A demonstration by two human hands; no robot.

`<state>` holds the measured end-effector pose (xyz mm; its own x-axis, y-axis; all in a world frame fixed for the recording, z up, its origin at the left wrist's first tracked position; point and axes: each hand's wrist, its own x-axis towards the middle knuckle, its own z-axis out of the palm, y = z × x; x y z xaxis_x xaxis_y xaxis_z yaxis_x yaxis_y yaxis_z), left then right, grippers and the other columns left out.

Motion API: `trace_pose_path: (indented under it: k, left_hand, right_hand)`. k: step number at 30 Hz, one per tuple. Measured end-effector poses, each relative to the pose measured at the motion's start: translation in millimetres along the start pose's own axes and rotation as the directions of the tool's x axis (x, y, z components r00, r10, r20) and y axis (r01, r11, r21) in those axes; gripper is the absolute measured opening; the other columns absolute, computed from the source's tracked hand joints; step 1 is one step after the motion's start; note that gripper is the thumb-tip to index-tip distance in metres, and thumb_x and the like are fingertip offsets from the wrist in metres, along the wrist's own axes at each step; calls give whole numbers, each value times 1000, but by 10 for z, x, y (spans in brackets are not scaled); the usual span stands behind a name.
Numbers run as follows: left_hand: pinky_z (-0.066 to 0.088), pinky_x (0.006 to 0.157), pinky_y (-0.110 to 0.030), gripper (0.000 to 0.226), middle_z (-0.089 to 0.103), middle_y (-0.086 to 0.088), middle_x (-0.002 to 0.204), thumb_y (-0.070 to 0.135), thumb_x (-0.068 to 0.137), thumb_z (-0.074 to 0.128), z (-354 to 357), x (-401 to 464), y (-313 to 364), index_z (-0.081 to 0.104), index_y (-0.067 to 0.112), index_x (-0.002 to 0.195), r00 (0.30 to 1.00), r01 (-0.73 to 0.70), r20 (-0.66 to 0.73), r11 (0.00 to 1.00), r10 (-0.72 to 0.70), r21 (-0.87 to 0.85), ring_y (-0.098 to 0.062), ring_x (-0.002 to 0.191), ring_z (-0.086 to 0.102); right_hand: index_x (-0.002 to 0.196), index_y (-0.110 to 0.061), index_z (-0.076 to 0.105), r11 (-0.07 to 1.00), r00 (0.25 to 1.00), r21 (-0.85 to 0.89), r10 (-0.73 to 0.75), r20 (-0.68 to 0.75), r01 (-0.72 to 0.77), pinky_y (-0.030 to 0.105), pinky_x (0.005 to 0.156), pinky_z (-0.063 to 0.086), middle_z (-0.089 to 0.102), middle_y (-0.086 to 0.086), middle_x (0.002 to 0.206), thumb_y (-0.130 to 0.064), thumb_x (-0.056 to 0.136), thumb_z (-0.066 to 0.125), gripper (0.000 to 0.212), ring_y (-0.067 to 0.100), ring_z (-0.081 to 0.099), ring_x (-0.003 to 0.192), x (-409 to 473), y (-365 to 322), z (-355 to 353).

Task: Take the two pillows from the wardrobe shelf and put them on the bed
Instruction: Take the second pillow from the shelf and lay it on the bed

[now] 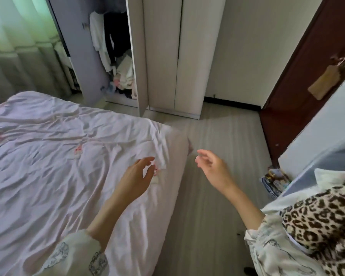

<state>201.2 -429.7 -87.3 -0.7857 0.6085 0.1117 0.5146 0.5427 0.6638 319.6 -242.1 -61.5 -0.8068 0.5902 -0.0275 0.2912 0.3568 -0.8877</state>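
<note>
Two bare hands reach forward at the foot of a bed [48, 156] in a small bedroom, both empty: the left hand [136, 176] hovers over the bed's corner with fingers loosely curled and spread, gripping nothing, and the right hand [211, 166] hangs over the floor [217, 136] with fingers relaxed and parted, also holding nothing. One bed fills the left of the view, its pale lilac cover wrinkled and dotted with small pink motifs. One wardrobe [161, 56] stands against the far wall, showing three pale door panels; the left door [76, 46] stands open, revealing hanging garments and a heap of folded and crumpled clothes [122, 74] low inside. No pillow can be made out with certainty, neither on the bed nor in the part of the wardrobe that shows. The floor is light grey, wood-grained planking. One dark brown door [307, 66] stands at right with a tan tag hanging from it, and pale green curtains [14, 36] cover the window at far left. A stack of printed items [274, 182] lies on the floor by the right wall.
</note>
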Motion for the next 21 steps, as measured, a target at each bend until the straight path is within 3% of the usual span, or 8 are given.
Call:
trace_pose_path:
  k: [4,8,11,14,18,21]
  left_hand:
    - [42,89,-27,35,59,-3,122,27,96,43,143,996,291,52,19,128,998,-61,20,998,62,-27,-19,107,58]
    - [40,92,-27,35,60,-5,123,28,95,43,404,1935,555,51,20,129,991,-125,48,991,127,-53,-20,111,56]
    - [39,93,-27,36,59,-4,122,29,96,42,657,2647,738,50,21,130,986,-147,68,988,150,-46,-20,111,55]
    - [37,91,-25,35,60,-5,120,27,96,44,897,3409,940,50,18,129,985,-164,34,984,167,-68,-20,111,55]
    - [39,91,-26,34,60,-5,115,22,95,47,1222,4335,1277,52,14,127,991,-133,-27,983,131,-125,-20,109,55]
    - [41,94,-29,34,60,-5,119,23,95,47,1442,4902,1449,51,16,128,996,-90,3,985,92,-148,-18,111,54]
  right_hand:
    - [123,-15,55,1000,997,-24,-22,-70,20,27,87,47,63,5,108,-24,93,51,31,18,62,97,802,-66,-425]
    - [124,-18,54,999,992,-38,-18,-128,13,12,76,42,62,1,105,-27,94,50,32,11,59,93,1589,82,-840]
    - [124,-17,54,999,990,-35,-20,-140,15,16,79,42,61,2,106,-27,93,50,32,12,59,95,2275,236,-1090]
    - [124,-16,54,999,992,-17,-34,-120,33,18,81,42,61,5,106,-25,93,51,33,15,60,95,3037,337,-1330]
    - [127,-17,52,995,996,-58,-84,-42,82,-1,66,36,59,2,105,-25,93,51,35,10,55,88,4028,394,-1754]
    - [127,-13,52,990,993,-85,-116,-37,112,6,70,37,61,7,110,-22,93,51,34,11,55,90,4733,361,-2076]
